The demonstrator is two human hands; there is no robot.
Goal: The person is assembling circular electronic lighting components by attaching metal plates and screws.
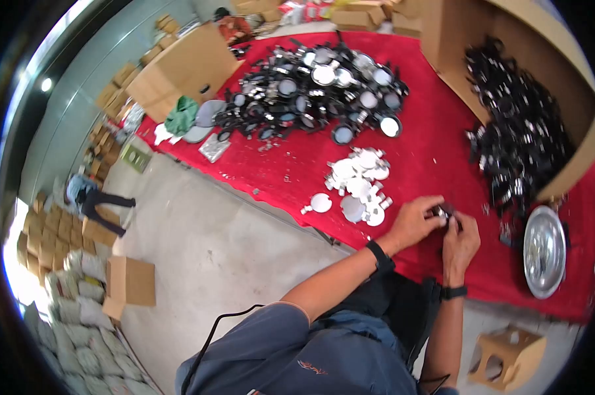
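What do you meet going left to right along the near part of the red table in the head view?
Loose pile of flat silver round discs → left hand → small black part pinched by both hands → right hand → round shiny metal bowl.

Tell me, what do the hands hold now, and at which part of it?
Both the left hand and the right hand pinch one small black and silver part between their fingertips. The exact place of the hold cannot be told.

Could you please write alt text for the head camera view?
Both hands, left hand and right hand, hold a small black part over a red table. Nearby lie silver discs, a black parts pile and a cardboard box.
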